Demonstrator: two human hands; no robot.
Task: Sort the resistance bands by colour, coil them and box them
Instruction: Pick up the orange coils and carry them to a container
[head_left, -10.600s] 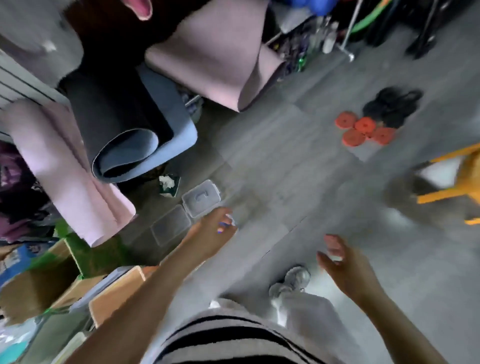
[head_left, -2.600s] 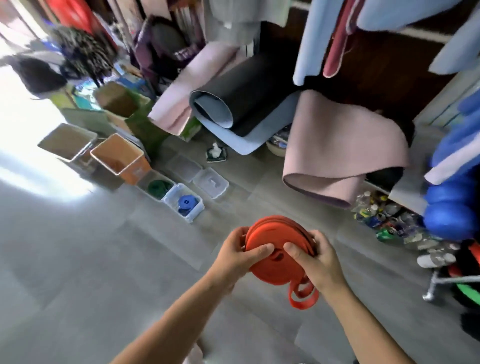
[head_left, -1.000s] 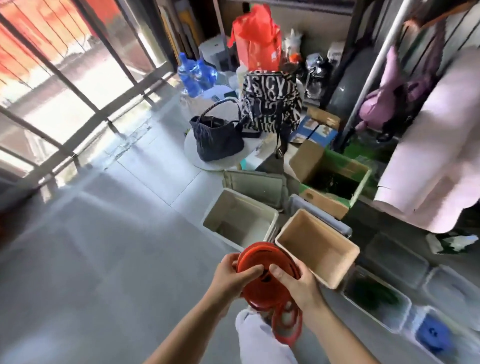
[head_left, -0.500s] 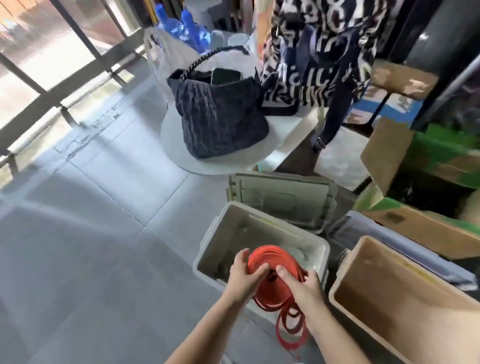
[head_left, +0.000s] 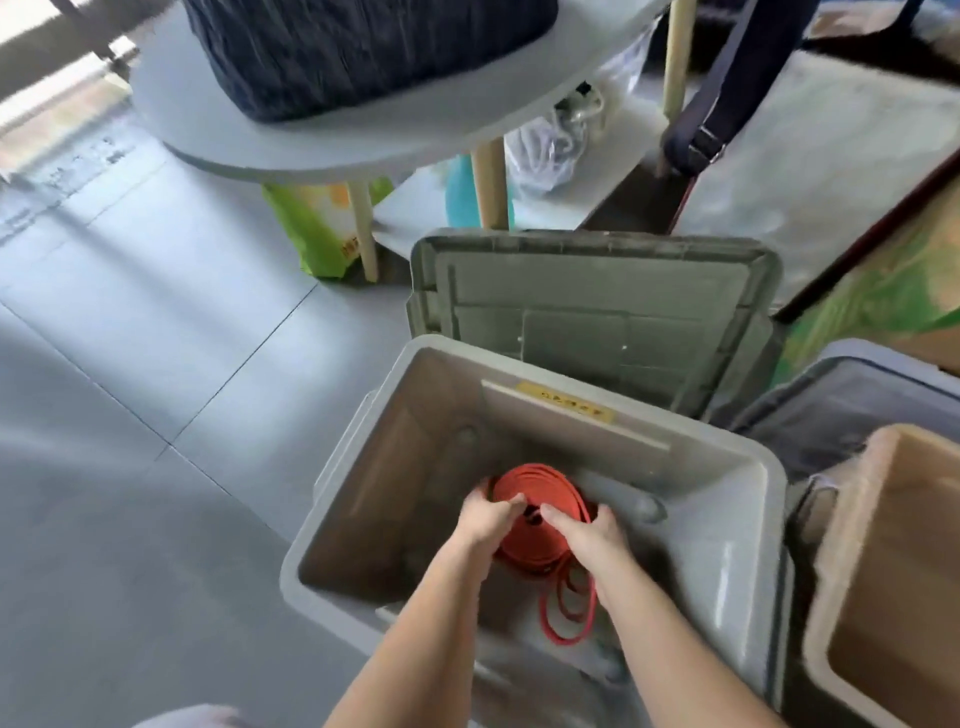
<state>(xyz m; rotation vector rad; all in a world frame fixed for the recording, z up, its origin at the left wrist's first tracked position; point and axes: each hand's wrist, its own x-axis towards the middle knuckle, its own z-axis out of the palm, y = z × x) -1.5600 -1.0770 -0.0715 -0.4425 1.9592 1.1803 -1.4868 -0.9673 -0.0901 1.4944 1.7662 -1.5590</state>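
Orange resistance band (head_left: 545, 512): wound into a flat coil, held on edge inside the open grey bin (head_left: 768, 470), lower centre of the frame; a loose tail of several loops (head_left: 568, 610) hangs from the coil's lower right side; contact with the bin floor cannot be determined.

Left hand (head_left: 485, 522): grips the coil's left side, thumb laid across its face towards the centre hole, fingers curled behind the rim. Right hand (head_left: 589, 538): grips the coil's right side in the same way, thumb on the face, fingers wrapped over the far edge; both forearms enter from the bottom of the frame.

Grey bin: a yellow label (head_left: 571, 401) on a raised panel of its far inner wall; no other contents visible.

Surroundings: a grey-green lid (head_left: 597, 306) stands tilted just behind the bin, underside facing the camera; a tan box (head_left: 836, 597), open, just beside the bin at lower right; a blue-grey container (head_left: 841, 395) behind that box, partly hidden; a round grey table (head_left: 322, 130) at upper centre carrying a dark bag (head_left: 363, 47); a green and yellow packet (head_left: 319, 223) and a white plastic bag (head_left: 545, 148) beneath the table; a dark strap (head_left: 719, 111) hanging at upper right; grey tiled floor (head_left: 130, 364) at left.
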